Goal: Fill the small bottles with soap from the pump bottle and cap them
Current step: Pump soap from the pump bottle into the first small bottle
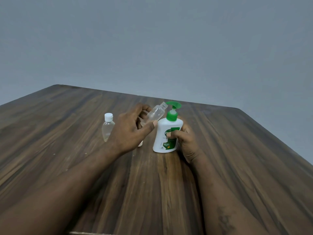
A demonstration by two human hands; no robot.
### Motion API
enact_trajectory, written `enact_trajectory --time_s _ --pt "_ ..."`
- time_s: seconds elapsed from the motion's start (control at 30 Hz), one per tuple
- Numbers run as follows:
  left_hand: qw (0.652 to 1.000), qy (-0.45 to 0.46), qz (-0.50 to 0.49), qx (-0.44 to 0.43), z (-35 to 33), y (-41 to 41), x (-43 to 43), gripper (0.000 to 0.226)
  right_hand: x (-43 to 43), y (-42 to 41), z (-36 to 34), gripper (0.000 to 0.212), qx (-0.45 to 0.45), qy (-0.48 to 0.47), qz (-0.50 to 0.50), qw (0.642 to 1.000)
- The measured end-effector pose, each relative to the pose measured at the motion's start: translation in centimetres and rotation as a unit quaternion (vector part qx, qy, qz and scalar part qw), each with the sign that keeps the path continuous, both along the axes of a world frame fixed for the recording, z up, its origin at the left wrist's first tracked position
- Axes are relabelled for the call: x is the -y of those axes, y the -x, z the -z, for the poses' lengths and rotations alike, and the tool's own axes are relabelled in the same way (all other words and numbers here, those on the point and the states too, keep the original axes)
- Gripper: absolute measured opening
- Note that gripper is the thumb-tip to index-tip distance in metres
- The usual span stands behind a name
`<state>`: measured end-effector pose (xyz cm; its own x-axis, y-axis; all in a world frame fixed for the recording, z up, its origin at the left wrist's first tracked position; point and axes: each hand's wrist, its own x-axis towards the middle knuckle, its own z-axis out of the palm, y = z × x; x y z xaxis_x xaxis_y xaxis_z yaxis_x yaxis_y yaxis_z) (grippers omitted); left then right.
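Pinching a small clear bottle [155, 114] between thumb tip and curled fingers: left hand [130, 129]. The grip sits on the lower body, and the base end is hidden behind the fingers. Bottle is uncapped, off the table and tilted. Its long axis runs from the fingers up and to the right. The threaded open neck points at the left end of the pump head and sits just beside it. It appears empty, though clear plastic makes the contents hard to judge.

Right hand [185, 143] grips the pump bottle [166, 138] from its right side. The thumb lies across the front label; the other fingers go behind the body, mostly out of sight. Pump bottle stands upright on the wooden table [237, 167], long axis vertical. White body, green collar, green pump head [173, 106].

Label: green panel, "99.99%" legible in a shield below the thumb. The brand word starts with "D"; the rest is covered by the thumb. Smaller print is not legible.

Second small bottle [107, 128] stands upright just left of the left hand's knuckles, white cap [108, 117] on, its right side hidden by the back of the hand. A pale object [140, 144] shows below the left palm edge; cannot identify it.

Grey wall [152, 39] behind the table.
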<state>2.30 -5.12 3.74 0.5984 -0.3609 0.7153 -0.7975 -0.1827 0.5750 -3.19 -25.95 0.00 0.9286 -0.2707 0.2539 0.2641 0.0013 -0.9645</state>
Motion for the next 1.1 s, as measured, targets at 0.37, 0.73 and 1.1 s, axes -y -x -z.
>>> enact_trajectory --time_s 0.37,0.73,1.1 --pt "0.996 0.091 -0.003 0.018 2.1 -0.9 1.6 0.041 -0.1 0.0 0.1 0.073 0.002 0.001 -0.012 1.000" --pt "0.990 0.130 0.041 -0.028 2.0 -0.9 1.7 0.033 -1.2 0.7 -3.5 0.069 0.053 -0.029 0.104 0.993" --pt "0.978 0.126 0.113 -0.124 2.5 -1.1 1.3 0.053 -2.1 -3.3 -14.5 0.072 -0.125 0.245 0.067 0.959"
